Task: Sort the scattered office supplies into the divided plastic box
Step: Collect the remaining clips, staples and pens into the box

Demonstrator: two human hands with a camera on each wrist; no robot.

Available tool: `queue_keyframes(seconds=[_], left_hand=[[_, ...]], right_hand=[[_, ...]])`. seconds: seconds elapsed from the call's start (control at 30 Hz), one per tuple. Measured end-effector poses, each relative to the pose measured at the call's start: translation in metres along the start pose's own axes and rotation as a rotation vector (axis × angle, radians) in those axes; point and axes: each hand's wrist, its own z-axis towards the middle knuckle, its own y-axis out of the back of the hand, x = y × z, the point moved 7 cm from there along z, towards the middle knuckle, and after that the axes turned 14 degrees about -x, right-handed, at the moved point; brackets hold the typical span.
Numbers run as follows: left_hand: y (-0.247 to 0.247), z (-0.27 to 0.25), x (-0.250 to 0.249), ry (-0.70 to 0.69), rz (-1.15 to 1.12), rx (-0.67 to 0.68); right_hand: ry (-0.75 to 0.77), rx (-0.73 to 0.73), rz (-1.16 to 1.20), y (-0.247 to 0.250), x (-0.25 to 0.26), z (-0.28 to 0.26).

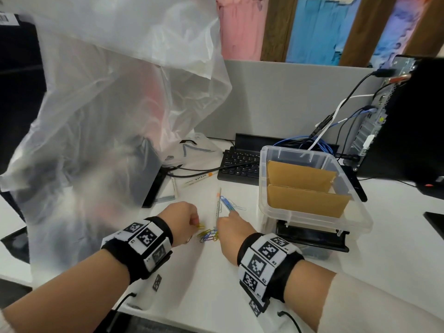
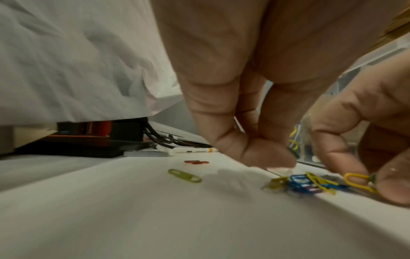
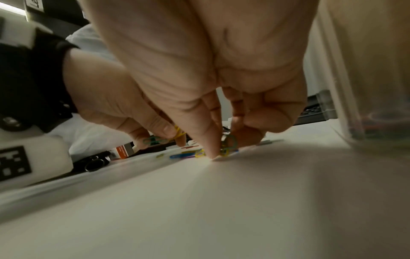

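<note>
An office cubicle: grey partition, white desk, black keyboard, cabled computer tower.

A translucent plastic sheet filled the upper left; keyboard centre; computer tower right.

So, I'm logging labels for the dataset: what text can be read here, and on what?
"MARKER", on the white pen lying by the keyboard.
Small codes on the wristband tags: too small to read.
Keyboard keys: too blurred.
Barcode label, top left: unreadable.
</note>
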Motion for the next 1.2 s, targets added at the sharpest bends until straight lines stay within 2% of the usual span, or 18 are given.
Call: queue_keyframes(seconds=[0.1,0.3,0.53,0.93,1.07,1.2], left_hand=[[-0.005,0.004,-0.016,-0.023,0.062,0.024],[-0.028,0.009,-0.025,-0.064,0.337,0.131],[-0.031,0.013,-0.024,-0.059,0.381,0.187],[-0.027,0.014,-0.009,0.0,0.136,0.17],[-0.019,0.015,-0.001,0.078,0.01,0.115],[-0.015,0.015,0.005,0.115,-0.038,0.134]], right_hand=[[-0.01,0.008,-0.019,0.0,-0.001,0.0],[0.048,-0.039,-0.016,0.0,0.007,0.005],[0.018,-0.033,-0.001,0.004,0.006,0.005],[0.002,-0.006,-0.004,0.003,0.0,0.002],[-0.025,-0.025,0.005,0.004,-0.005,0.002],[-0.028,-0.02,-0.003,0.003,-0.007,0.002]])
